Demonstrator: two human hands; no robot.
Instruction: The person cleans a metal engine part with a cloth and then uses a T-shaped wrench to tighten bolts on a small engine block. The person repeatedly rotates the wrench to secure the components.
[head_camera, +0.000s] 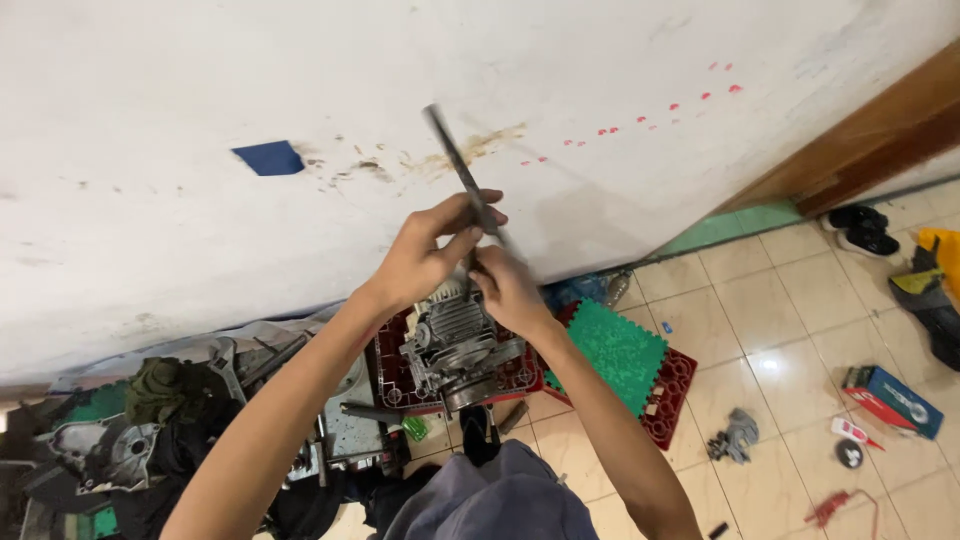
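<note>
Overhead, both hands are gripping a long metal rod (462, 170) above a small engine (458, 345).

Both arms are reaching forward and up, the left hand (425, 255) curling its fingers round the rod's lower part while the right hand (508, 288) is clenching the bottom end just beside it. The rod is tilting up toward the white wall (200, 80); the engine is sitting on a red tray (395, 375) beside a green mat (615, 350).

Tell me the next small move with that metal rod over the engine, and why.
Probably ease the rod straight down. Both hands, left hand and right hand, grip its lower end right above the engine block, and it leans up to the left.
</note>
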